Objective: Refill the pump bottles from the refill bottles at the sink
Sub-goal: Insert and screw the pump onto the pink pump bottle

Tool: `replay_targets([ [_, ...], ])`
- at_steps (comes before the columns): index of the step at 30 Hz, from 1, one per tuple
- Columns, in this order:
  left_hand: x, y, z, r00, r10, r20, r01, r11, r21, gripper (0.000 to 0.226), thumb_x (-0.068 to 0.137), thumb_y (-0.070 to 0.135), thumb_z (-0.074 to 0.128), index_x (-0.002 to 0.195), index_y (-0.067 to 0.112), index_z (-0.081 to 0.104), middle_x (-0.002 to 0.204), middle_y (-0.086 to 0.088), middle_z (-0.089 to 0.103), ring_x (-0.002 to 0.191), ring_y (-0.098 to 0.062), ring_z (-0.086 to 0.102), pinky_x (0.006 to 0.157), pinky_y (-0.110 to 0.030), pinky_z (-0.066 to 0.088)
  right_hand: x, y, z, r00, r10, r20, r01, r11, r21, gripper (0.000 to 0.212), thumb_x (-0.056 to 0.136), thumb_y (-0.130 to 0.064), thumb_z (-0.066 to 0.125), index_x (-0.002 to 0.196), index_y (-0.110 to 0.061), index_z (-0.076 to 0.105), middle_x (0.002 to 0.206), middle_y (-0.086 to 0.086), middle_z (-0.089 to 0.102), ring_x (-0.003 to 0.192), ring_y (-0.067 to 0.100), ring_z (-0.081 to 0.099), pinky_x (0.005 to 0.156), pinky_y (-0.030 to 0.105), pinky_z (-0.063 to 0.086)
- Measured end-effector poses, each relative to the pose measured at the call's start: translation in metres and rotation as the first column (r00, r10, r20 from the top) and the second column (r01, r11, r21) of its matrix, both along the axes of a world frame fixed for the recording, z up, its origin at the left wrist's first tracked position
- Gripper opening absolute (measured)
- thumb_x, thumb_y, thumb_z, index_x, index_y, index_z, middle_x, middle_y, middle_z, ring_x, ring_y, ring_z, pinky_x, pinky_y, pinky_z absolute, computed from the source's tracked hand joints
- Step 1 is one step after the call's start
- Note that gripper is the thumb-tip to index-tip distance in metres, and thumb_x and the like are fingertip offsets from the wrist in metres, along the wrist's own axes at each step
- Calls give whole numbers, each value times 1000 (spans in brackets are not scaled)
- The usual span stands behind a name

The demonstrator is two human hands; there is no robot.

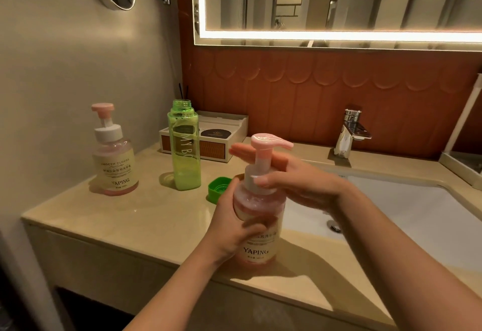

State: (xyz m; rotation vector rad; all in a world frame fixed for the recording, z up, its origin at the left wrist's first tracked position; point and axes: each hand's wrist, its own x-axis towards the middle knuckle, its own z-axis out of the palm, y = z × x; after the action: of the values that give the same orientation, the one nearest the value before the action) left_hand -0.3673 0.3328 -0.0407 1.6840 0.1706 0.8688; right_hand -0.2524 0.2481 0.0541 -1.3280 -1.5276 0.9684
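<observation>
A pink pump bottle (258, 236) labelled YAPING stands at the counter's front edge beside the sink. My left hand (232, 223) wraps around its body. My right hand (294, 179) grips the white collar under its pink pump head. A second pink pump bottle (114, 163) stands at the far left of the counter, untouched. Between them stands a green refill bottle (184, 148), uncapped, with a little liquid at its bottom. Its green cap (217, 189) lies on the counter just behind my left hand.
The white sink basin (391, 216) lies to the right, with a chrome faucet (349, 135) behind it. A white amenity box (208, 137) sits against the tiled back wall. The beige counter (135, 216) ends in a front edge close to the held bottle.
</observation>
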Motion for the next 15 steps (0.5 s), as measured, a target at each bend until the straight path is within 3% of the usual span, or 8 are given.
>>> replay_targets([
  [3, -1, 3, 1, 991, -116, -63, 115, 993, -30, 80, 47, 36, 82, 117, 14, 51, 109, -10, 65, 105, -26, 63, 86, -34, 53, 10, -1, 9, 992, 120, 24, -118, 989, -92, 57, 76, -14, 64, 127, -30, 48, 134, -10, 52, 123, 4, 50, 96, 20, 45],
  [5, -2, 7, 2, 977, -173, -124, 170, 985, -35, 84, 47, 43, 83, 120, 16, 51, 110, -5, 67, 106, -22, 63, 88, -34, 52, 7, 0, 12, 988, 91, 124, -82, 994, -74, 44, 78, -10, 64, 119, -24, 56, 122, -5, 61, 115, 6, 57, 88, 16, 47],
  [8, -3, 8, 2, 973, -204, -109, 197, 978, -67, 74, 47, 30, 81, 115, 17, 54, 104, 0, 70, 102, -19, 64, 85, -30, 51, -5, -3, 3, 985, -87, 150, 72, 992, 103, 21, 80, -3, 67, 100, -11, 65, 104, 2, 68, 100, 6, 63, 76, 11, 49],
  [10, -2, 7, 1, 983, -165, -81, 159, 984, -78, 71, 48, 24, 78, 115, 17, 53, 106, -5, 69, 105, -24, 63, 89, -35, 51, -13, -6, -8, 972, -221, 81, 199, 955, 218, 17, 78, -3, 70, 90, -15, 65, 92, 0, 69, 91, 6, 65, 75, 15, 52],
  [13, -3, 1, 0, 993, -87, -77, 86, 996, -17, 89, 45, 41, 83, 120, 13, 46, 112, -5, 64, 110, -23, 60, 93, -34, 49, -26, -4, -18, 925, -378, 31, 351, 884, 308, 20, 75, -8, 72, 81, -24, 62, 85, -3, 68, 88, 9, 65, 74, 20, 54],
  [15, -4, -3, 0, 996, -28, -87, 30, 999, 13, 88, 44, 41, 79, 121, 15, 44, 113, -3, 62, 112, -20, 59, 96, -34, 48, -34, -3, -21, 893, -450, 10, 420, 841, 340, 20, 73, -12, 73, 78, -27, 61, 84, -5, 66, 86, 7, 63, 72, 18, 53],
])
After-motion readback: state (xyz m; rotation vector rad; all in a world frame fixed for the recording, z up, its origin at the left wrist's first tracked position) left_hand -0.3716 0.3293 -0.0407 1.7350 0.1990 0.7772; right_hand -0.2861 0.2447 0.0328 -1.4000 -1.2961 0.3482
